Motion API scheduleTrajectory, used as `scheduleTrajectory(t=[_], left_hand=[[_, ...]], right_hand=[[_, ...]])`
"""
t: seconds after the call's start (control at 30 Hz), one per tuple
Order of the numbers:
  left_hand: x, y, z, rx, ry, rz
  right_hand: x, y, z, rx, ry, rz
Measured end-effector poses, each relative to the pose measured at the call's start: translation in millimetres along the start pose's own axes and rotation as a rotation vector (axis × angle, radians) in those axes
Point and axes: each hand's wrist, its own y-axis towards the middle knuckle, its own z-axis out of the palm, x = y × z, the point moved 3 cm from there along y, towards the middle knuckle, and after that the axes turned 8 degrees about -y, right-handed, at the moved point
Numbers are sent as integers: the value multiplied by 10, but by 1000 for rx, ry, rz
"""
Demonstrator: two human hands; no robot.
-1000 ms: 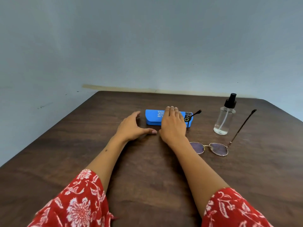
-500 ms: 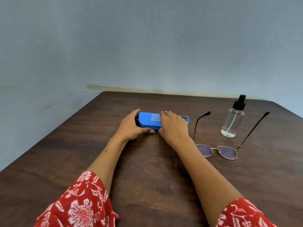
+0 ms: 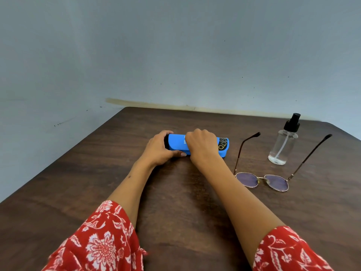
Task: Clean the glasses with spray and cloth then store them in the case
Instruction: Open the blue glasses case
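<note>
here the blue case (image 3: 197,145) lay crosswise under both hands: left hand (image 3: 158,149) cupped its left end, right hand (image 3: 202,145) curled over its middle. glasses (image 3: 262,179) lay right of the right hand.

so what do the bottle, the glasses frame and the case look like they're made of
Bottle: clear plastic or glass, can't tell which; see-through with a dip tube showing, matte black pump. Glasses: thin shiny gold-toned metal frame, darker temple tips, tinted lenses. Case: matte blue, probably fabric or soft plastic; no gloss.
</note>
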Motion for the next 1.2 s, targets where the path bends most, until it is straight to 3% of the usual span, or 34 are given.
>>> scheduleTrajectory(t=[0.33, 0.77, 0.97, 1.2], left_hand=[[20, 2, -16, -20, -14, -21], [28, 1, -13, 15, -24, -70], [24, -3, -16, 14, -4, -62], [13, -21, -17, 1, -4, -73]], right_hand=[[-23, 78, -23, -61, -9, 2], [-211, 472, -71, 24, 336, 242], [-149, 461, -27, 17, 308, 265], [-158, 74, -221, -258, 356, 484]])
